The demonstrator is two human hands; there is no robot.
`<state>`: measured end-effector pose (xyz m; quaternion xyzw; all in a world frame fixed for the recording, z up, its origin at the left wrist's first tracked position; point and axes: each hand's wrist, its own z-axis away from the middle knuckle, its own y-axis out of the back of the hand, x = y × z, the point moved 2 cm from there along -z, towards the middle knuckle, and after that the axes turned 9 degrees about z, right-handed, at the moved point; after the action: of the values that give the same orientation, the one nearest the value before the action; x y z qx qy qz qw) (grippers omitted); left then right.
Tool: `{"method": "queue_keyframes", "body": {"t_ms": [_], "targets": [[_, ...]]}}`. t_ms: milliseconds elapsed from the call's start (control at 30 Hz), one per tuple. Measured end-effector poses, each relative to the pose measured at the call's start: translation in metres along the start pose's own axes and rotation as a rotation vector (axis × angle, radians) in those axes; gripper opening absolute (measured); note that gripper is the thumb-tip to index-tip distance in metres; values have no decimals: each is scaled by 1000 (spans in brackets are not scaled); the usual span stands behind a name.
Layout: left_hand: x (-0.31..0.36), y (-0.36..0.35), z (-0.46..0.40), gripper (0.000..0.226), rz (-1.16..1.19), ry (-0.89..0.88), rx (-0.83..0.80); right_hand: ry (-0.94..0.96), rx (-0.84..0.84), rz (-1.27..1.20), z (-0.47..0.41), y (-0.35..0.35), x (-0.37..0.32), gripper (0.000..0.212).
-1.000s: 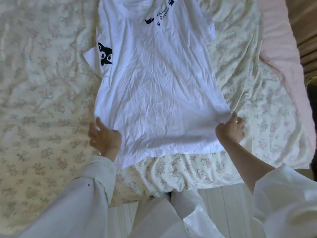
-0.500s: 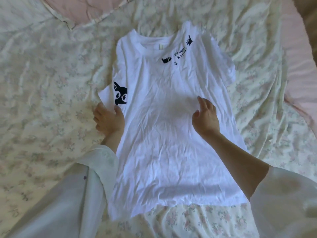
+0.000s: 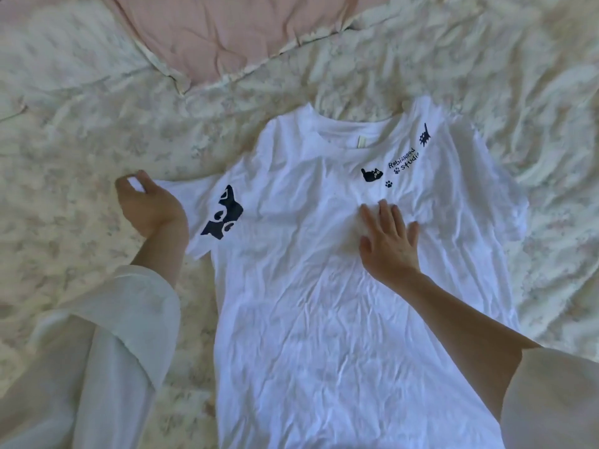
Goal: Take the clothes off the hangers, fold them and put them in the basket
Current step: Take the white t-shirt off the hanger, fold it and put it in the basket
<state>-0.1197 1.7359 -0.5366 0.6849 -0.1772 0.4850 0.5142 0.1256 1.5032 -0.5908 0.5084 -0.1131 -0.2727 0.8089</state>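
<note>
Pinching the end of the t-shirt's short sleeve (image 3: 207, 218), the left hand (image 3: 149, 209) is making its grip with thumb and curled fingers at about nine o'clock in the view, drawing the sleeve out sideways over the bed. A black cat face print (image 3: 223, 215) is showing on that sleeve, just beside the hand. The right hand (image 3: 387, 244) is lying flat, its grip released, fingers straight and spread, pressing on the chest of the white t-shirt (image 3: 340, 319) near the centre of the view. Small black cat prints with lettering (image 3: 395, 163) are sitting just beyond its fingertips, toward one o'clock. The t-shirt is lying front up and wrinkled on the floral bedsheet (image 3: 81, 140), its neckline pointing to twelve o'clock and its hem running out of view at six o'clock. A pink quilt (image 3: 220, 30) is lying at eleven to twelve o'clock, well apart from the shirt. Both forearms are coming out of loose white sleeves (image 3: 107, 351) at seven and four o'clock.
</note>
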Motion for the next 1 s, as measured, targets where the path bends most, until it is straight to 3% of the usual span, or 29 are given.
{"method": "queue_keyframes", "body": {"t_ms": [67, 200, 300, 400, 433, 533, 600, 667, 733, 800, 900, 1000], "targets": [[-2, -2, -2, 25, -55, 7, 9, -10, -3, 0, -2, -1, -1, 61], [1, -7, 27, 57, -262, 57, -79, -8, -22, -9, -2, 1, 1, 62], [-7, 0, 45, 69, -238, 230, -95, 10, -42, -24, -1, 4, 3, 62], [-25, 15, 57, 48, -88, 412, -122, 9, -52, -36, 1, 7, 3, 62], [-30, 19, 61, 38, -84, 399, -165, 6, -60, -39, 2, 7, 2, 62], [-27, 26, 60, 50, -175, 246, -281, -11, -76, -42, 5, 7, 0, 62], [-18, 26, 53, 52, 16, 251, -292, -16, -83, -44, 5, 7, -1, 62], [-6, 28, 41, 50, 403, 395, -231, -20, -89, -44, 6, 7, -2, 63], [10, 30, 26, 33, 769, 549, -186, -29, -96, -43, 6, 7, -3, 63], [20, 27, 6, 32, 885, 580, -207, -36, -106, -46, 5, 8, -3, 63], [21, 23, -10, 55, 703, 513, -289, -36, -128, -63, 4, 10, -2, 61], [17, 18, 6, 62, 92, 170, -333, -39, -112, -115, 3, 10, 0, 57]]}}
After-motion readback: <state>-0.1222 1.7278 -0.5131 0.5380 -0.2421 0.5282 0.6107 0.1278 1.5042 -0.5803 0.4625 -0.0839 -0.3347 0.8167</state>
